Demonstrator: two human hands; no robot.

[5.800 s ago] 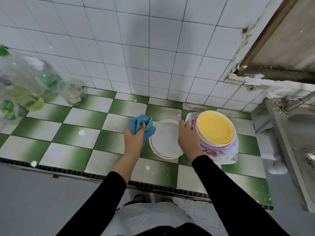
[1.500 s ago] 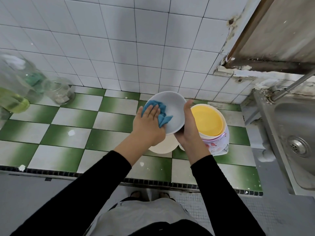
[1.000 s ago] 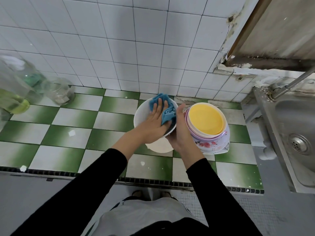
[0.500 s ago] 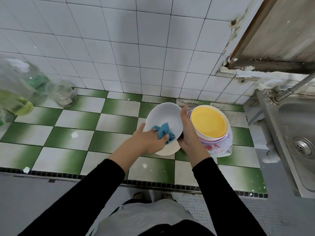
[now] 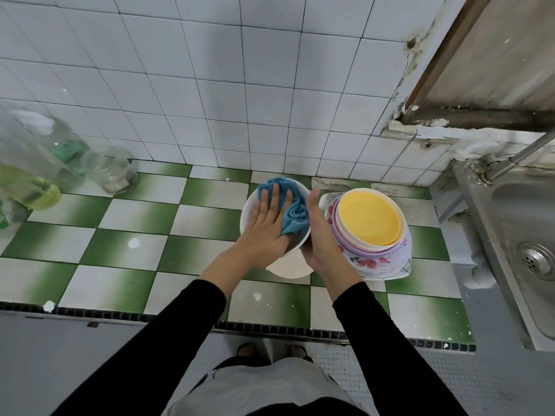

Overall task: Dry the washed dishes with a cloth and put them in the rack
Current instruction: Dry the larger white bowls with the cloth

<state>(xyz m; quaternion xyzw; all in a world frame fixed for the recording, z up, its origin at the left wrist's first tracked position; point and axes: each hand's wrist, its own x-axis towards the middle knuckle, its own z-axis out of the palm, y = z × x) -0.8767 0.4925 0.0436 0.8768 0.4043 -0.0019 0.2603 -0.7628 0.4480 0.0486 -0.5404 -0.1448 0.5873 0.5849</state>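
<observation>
The white bowl (image 5: 250,205) is held above the table (image 5: 135,223), gripped at its edge by the right hand (image 5: 321,235) only, while the blue cloth (image 5: 295,211) is pressed inside by the flat left hand (image 5: 267,226), so it could be pushed loose onto the stacked bowls (image 5: 378,261) just beside.

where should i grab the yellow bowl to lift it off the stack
Probably by its rim, thumb inside and fingers under the lip, coming from above on the right. The yellow bowl sits nested mouth-up in the stack, so its walls are hidden; the right hand, holding the white bowl, crowds its left side.
</observation>
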